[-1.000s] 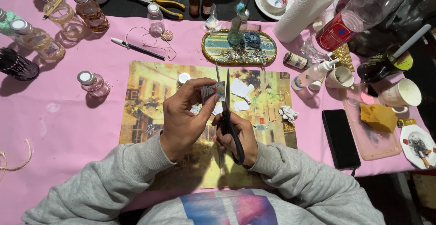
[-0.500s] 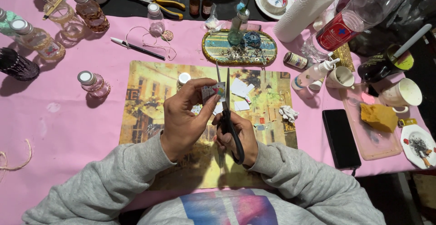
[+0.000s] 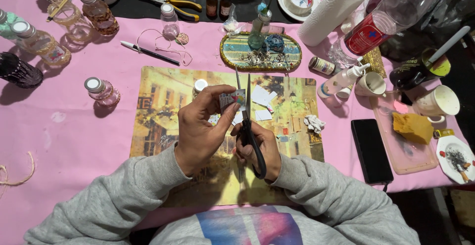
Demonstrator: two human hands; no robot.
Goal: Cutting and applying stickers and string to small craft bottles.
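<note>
A pink tablecloth [image 3: 74, 141] covers the table, and on it lies a yellow picture placemat [image 3: 163, 126] with both hands over its middle. Behind the mat stand a paper towel roll [image 3: 334, 7], a clear plastic bottle with a red label [image 3: 391, 17], an oval tray of trinkets [image 3: 261, 52] and several small glass bottles [image 3: 101, 90], one of them just left of the mat; a black phone [image 3: 371, 151] lies to the right, well clear of the hands. The left hand [image 3: 200, 131] pinches a small colourful paper piece [image 3: 232, 98] between thumb and fingers, held above the mat. The right hand [image 3: 260, 148] is closed around the handles of black scissors [image 3: 247, 121], whose slightly parted blades point away from the person and meet the paper's right edge. White paper scraps [image 3: 260, 96] lie on the mat just beyond the blades, and a crumpled white bit [image 3: 314, 123] sits nearer the mat's right edge.
</note>
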